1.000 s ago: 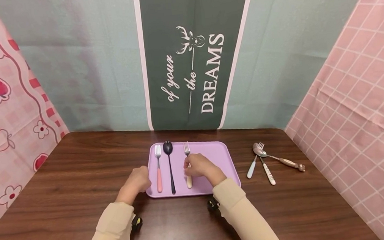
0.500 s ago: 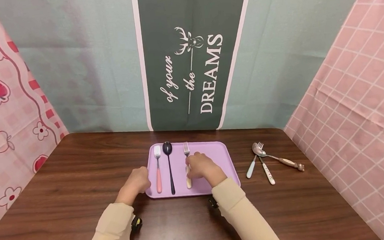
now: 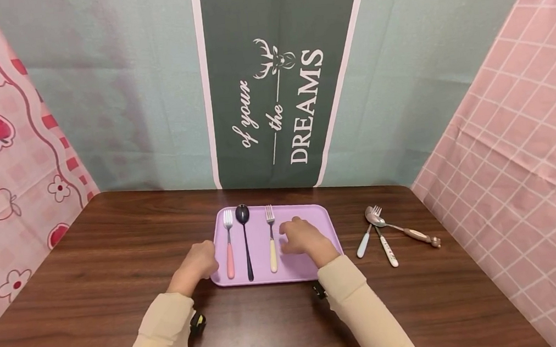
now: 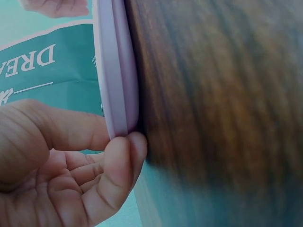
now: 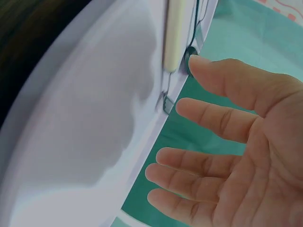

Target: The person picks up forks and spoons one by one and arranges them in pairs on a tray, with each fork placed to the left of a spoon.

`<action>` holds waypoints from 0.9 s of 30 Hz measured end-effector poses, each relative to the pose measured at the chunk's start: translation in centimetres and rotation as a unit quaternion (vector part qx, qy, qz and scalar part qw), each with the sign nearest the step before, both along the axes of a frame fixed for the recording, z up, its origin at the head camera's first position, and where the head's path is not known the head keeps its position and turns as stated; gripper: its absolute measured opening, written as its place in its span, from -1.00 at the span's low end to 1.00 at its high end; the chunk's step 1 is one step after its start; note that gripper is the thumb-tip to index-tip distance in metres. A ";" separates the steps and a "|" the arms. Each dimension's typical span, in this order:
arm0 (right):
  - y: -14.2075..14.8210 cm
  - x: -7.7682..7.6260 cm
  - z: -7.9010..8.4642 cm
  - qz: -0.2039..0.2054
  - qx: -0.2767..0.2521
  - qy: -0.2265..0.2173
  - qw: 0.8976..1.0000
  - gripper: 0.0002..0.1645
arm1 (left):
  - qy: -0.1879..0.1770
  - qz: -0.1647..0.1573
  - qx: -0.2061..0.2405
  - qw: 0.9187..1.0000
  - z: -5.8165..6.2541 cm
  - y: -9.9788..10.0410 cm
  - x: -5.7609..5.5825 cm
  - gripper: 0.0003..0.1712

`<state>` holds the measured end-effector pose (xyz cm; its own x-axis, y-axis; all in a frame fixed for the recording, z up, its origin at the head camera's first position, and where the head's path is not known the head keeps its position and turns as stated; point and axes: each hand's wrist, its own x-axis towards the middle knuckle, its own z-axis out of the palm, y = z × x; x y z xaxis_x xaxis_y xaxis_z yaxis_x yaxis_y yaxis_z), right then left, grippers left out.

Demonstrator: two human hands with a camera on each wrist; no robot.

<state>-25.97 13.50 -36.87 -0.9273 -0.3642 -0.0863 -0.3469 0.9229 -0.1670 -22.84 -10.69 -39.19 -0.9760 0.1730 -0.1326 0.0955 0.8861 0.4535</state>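
Note:
A purple tray (image 3: 259,241) lies on the table. My left hand (image 3: 198,262) grips its left side; in the left wrist view, thumb and fingers pinch the tray's rim (image 4: 112,71). From left to right on the tray are a pink-handled fork (image 3: 230,260), a long black spoon (image 3: 242,215) and a cream-handled fork (image 3: 272,255), roughly parallel. Just right of the cream-handled fork, my right hand (image 3: 304,238) hovers over the tray and holds nothing. In the right wrist view its fingers (image 5: 222,123) are spread, apart from the cream handle (image 5: 174,38).
Right of the tray, a blue-handled spoon (image 3: 363,245), a white-handled fork (image 3: 389,252) and a brown-handled spoon (image 3: 416,234) lie crossed on the wooden table (image 3: 129,236). Printed cloths hang behind the table and at both sides.
My right hand has let go of the cream-handled fork and moved right, away from it. That fork lies on the tray, its handle now uncovered. The left hand stays at the tray's edge.

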 end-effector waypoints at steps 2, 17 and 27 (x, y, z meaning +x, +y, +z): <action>0.6 0.0 0.0 -0.002 -0.004 0.001 1.000 -0.57 | 0.002 -0.001 -0.002 1.000 -0.1 -0.1 0.0 -0.93; 6.7 0.1 -0.7 -0.048 -0.003 0.001 0.999 -0.60 | 0.000 0.001 0.004 1.000 -0.1 -0.1 -0.1 -0.94; 10.6 0.6 -0.6 -0.050 0.013 0.026 0.998 -0.61 | -0.001 0.006 0.011 1.000 -0.2 -0.1 0.0 -0.93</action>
<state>-25.35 24.06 -37.45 -0.9626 -0.2668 -0.0461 -0.2593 0.9575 -0.1262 -22.83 -10.84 -39.42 -0.9778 0.1633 -0.1315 0.0829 0.8770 0.4732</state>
